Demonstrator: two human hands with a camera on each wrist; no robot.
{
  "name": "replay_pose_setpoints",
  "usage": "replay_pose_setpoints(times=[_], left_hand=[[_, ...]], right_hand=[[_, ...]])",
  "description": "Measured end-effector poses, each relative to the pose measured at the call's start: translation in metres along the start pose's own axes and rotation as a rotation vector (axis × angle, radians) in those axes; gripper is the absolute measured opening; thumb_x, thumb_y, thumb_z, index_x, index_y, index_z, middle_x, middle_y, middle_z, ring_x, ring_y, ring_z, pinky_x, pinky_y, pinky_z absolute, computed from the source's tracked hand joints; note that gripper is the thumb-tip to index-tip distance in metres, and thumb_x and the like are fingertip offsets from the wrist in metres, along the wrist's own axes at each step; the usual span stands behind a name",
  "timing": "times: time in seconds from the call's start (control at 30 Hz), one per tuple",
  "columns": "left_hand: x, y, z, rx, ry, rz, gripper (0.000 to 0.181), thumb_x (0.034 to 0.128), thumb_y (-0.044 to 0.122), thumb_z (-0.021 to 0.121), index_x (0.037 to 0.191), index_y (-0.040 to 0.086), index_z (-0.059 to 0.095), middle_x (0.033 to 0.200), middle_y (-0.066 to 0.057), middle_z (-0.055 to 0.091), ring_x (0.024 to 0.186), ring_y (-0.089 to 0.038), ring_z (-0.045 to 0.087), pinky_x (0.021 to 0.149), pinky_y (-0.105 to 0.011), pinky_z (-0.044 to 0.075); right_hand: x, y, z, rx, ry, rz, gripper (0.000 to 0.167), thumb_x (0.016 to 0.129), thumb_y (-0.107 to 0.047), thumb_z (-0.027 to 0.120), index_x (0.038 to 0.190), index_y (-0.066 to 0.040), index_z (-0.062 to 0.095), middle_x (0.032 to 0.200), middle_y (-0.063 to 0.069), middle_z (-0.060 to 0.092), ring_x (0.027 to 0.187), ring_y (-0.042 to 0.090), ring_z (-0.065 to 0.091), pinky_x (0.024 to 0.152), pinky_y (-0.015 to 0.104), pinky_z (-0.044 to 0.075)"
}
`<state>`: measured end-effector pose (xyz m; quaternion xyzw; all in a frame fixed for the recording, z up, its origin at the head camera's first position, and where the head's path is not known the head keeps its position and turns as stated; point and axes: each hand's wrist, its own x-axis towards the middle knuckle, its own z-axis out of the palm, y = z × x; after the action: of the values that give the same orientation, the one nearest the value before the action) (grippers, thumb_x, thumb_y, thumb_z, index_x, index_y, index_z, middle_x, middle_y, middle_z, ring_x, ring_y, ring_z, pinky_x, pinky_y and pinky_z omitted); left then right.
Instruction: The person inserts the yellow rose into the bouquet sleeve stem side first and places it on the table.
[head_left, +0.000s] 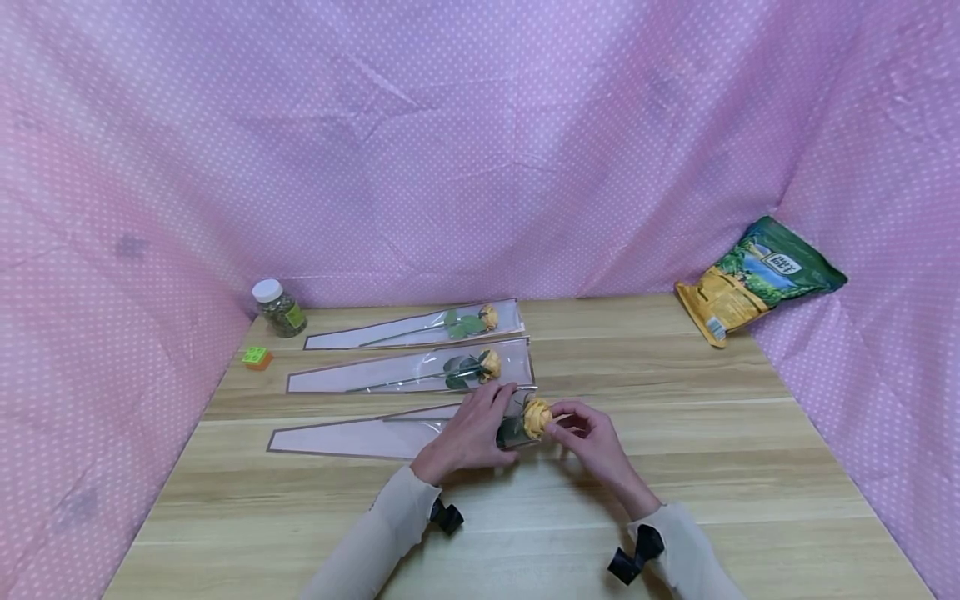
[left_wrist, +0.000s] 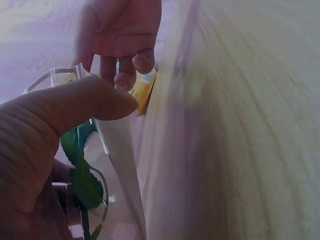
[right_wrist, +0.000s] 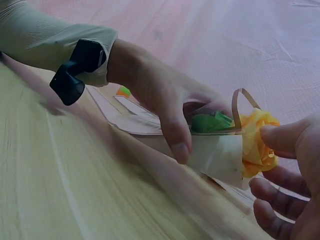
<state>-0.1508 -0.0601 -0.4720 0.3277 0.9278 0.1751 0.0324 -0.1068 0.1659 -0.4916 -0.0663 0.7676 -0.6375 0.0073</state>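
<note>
A yellow artificial rose [head_left: 537, 418] lies in the nearest clear-fronted flower sleeve [head_left: 337, 442], its bloom poking out of the wide right end. My left hand [head_left: 474, 429] grips the sleeve near that mouth, thumb on the near side. Green leaves [left_wrist: 86, 182] show through the film beside the left palm. At the bloom, my right hand [head_left: 597, 442] pinches the petals [right_wrist: 260, 145] between thumb and fingers. The sleeve's mouth bows open around the leaves in the right wrist view. Part of the stem is hidden under the left hand.
Behind lie two more sleeved roses, a middle one [head_left: 490, 365] and a far one [head_left: 489, 317]. A white-lidded jar [head_left: 282, 310] and a small green-and-orange block [head_left: 257, 358] stand at the left. A green-and-yellow bag [head_left: 757, 279] leans against the pink cloth at the back right.
</note>
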Motion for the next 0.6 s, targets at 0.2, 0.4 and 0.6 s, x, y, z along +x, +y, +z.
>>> replay_pose_setpoints(times=[0.2,0.4,0.6], left_hand=[[0.0,0.0,-0.001,-0.005,0.006,0.002,0.104,0.0696,0.045,0.086,0.152,0.009,0.034,0.144,-0.012,0.046,0.132,-0.027,0.047,0.114,-0.044,0.038],[0.0,-0.001,-0.002,-0.007,0.002,0.002,0.104,0.0694,0.044,0.086,0.152,0.008,0.033,0.139,-0.011,0.048,0.127,-0.026,0.049,0.113,-0.044,0.039],[0.0,-0.003,-0.002,-0.015,0.006,-0.001,0.104,0.0694,0.043,0.086,0.152,0.008,0.033,0.13,-0.008,0.05,0.116,-0.022,0.05,0.108,-0.042,0.041]], right_hand=[[0.001,0.0,0.004,-0.012,0.008,-0.014,0.024,0.091,-0.006,0.069,0.113,0.004,0.066,0.107,0.012,0.067,0.085,0.002,0.065,0.07,0.023,0.056],[0.001,0.001,0.008,-0.048,-0.004,-0.049,0.023,0.091,-0.008,0.07,0.112,0.001,0.067,0.113,0.02,0.066,0.085,0.003,0.064,0.069,0.024,0.056],[0.0,0.001,0.012,-0.088,-0.02,-0.068,0.021,0.092,-0.011,0.069,0.112,-0.002,0.07,0.116,0.021,0.064,0.086,0.003,0.063,0.073,0.023,0.055]])
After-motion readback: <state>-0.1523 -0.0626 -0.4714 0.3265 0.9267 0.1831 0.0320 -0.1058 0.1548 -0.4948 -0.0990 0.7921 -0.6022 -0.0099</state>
